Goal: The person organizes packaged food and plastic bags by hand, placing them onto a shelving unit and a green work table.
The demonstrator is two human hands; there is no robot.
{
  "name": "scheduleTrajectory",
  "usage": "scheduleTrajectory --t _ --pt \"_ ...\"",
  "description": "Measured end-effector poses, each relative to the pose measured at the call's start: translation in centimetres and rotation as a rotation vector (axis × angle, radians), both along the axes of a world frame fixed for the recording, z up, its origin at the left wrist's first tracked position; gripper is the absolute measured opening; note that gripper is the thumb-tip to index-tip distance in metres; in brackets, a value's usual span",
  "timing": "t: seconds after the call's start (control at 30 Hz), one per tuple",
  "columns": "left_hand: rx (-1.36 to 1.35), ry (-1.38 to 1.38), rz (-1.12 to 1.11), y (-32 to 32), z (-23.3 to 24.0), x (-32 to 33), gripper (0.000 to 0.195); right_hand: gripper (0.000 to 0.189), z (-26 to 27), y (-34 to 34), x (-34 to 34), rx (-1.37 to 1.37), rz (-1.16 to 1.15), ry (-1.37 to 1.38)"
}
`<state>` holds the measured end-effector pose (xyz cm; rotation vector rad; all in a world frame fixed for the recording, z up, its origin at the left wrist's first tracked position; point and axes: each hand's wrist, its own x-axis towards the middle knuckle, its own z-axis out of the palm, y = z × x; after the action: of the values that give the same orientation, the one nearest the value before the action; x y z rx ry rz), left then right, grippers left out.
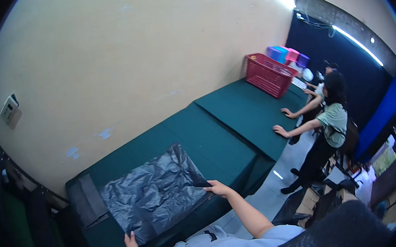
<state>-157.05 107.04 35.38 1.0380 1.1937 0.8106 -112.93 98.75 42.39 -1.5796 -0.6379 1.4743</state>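
Observation:
A black plastic bag [154,190], crinkled and spread out flat, lies over the front of a table with a dark green cloth [199,137]. My left hand [132,245] pinches its near left corner between thumb and fingers. At the right edge of the bag, my right hand [217,188] grips the other corner. Left of the bag lies a folded dark sheet [89,200], perhaps another plastic bag.
A red plastic basket [271,76] stands further along the table by the wall, with colourful containers [283,54] behind it. A person [332,119] rests both hands on the cloth at the right; another stands beyond. Cardboard boxes [309,200] and dark bags sit on the floor.

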Motion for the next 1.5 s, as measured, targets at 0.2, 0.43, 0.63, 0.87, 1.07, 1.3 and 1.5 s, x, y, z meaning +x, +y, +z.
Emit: scheduleTrajectory --t 0.2,0.43,0.63,0.87,1.07,1.3,1.5 --pt "0.233 0.149 0.319 -3.2 -0.1 3.8 0.039 0.030 -3.3 -1.4 3.3 0.212 -0.071 -0.142" --pt "0.260 0.132 0.692 -12.4 -1.5 7.0 0.043 0.030 -4.1 2.2 4.8 0.143 0.182 -0.032" --pt "0.130 0.308 0.956 -21.0 1.2 14.3 0.037 0.028 -9.1 4.6 10.1 0.221 0.397 -0.047" --pt "0.123 0.262 1.306 -33.2 3.4 24.1 0.029 0.023 -5.2 5.3 11.4 0.159 0.848 0.144" --pt "-0.065 0.448 1.415 -35.4 3.0 25.8 0.032 0.019 -6.4 7.2 10.3 0.072 1.002 0.146" --pt "-0.337 0.701 1.575 -40.4 -1.6 19.5 0.051 0.019 -8.1 5.0 1.1 0.000 1.181 0.115" --pt "-0.159 0.757 1.577 -44.5 -0.9 6.7 0.045 0.021 -8.2 -0.2 -11.5 0.233 1.323 0.005"
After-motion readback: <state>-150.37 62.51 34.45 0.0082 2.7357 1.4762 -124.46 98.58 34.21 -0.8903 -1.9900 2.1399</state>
